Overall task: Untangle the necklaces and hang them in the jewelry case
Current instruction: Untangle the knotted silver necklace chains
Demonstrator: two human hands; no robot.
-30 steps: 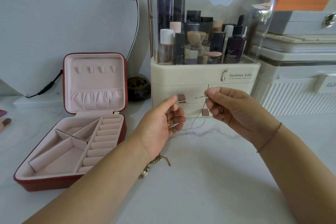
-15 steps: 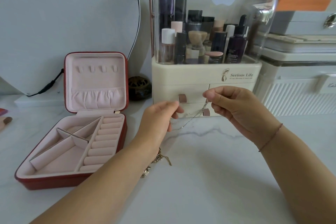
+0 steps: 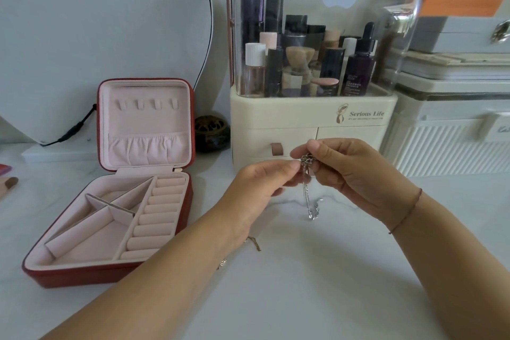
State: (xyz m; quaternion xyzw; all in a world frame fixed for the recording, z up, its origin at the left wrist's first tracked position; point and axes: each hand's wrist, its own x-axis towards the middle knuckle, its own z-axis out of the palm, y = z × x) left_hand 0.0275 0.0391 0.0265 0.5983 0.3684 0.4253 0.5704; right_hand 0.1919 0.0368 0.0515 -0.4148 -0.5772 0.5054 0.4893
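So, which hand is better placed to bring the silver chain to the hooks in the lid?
Left, probably. The left hand pinches the silver chain and is nearer the jewelry case; the right hand, also pinching it, would reach across.

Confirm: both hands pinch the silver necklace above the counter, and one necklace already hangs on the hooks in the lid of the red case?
No. In the head view the hooks in the lid of the red case are bare; no necklace hangs there. The left hand and right hand pinch the silver necklace above the counter.
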